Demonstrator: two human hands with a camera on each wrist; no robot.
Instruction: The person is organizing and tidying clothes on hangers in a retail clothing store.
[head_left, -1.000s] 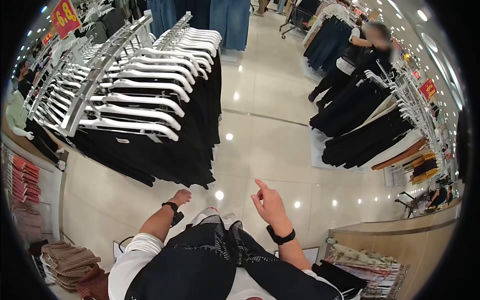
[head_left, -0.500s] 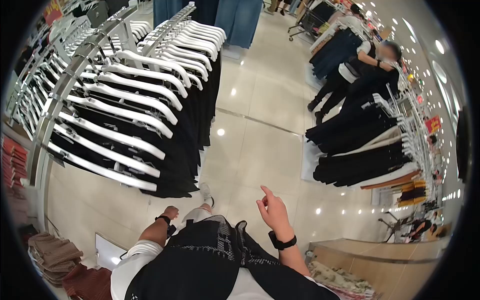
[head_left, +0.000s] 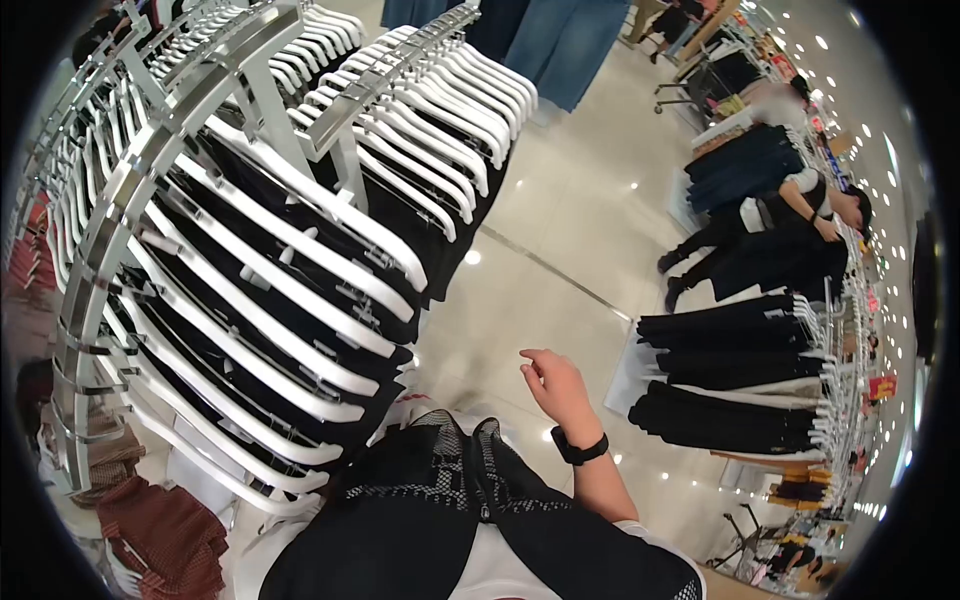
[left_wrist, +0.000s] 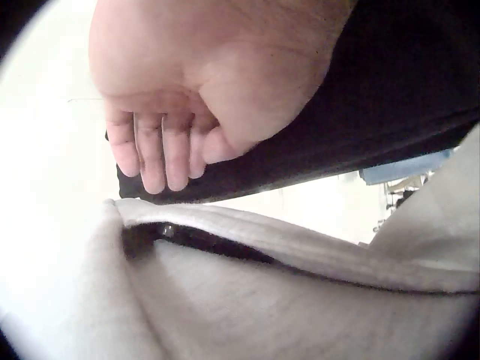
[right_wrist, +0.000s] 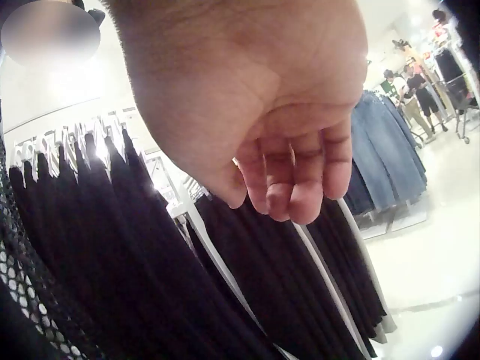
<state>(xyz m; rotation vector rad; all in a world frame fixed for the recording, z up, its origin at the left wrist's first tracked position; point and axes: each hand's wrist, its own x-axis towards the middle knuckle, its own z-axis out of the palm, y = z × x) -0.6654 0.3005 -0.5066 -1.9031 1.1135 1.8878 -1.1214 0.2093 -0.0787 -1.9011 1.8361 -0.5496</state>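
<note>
My right hand (head_left: pixel 560 388) hangs over the pale floor in the head view, holding nothing, its index finger fairly straight. In the right wrist view the same hand (right_wrist: pixel 277 112) shows loosely bent fingers, with black garments (right_wrist: pixel 112 247) behind it. The rack beside me hides my left hand in the head view. Seen in the left wrist view, that hand (left_wrist: pixel 202 90) has relaxed, slightly bent fingers and holds nothing. Dark cloth (left_wrist: pixel 405 82) hangs behind it, and light cloth (left_wrist: pixel 247 300) lies below it. White hangers (head_left: pixel 290 250) carry black garments on a curved metal rail (head_left: pixel 105 240).
Folded reddish-brown clothes (head_left: pixel 165 535) lie at lower left. Across the aisle floor (head_left: pixel 540 230) a second rack holds black garments (head_left: pixel 730 415), and a person (head_left: pixel 770 215) stands beside it. Blue jeans (head_left: pixel 565 50) hang at the top, with a wheeled cart (head_left: pixel 700 85) beyond.
The near rack has come closer and now covers my left hand and forearm in the head view. The aisle and the far rack have swung round. My right hand remains raised and empty.
</note>
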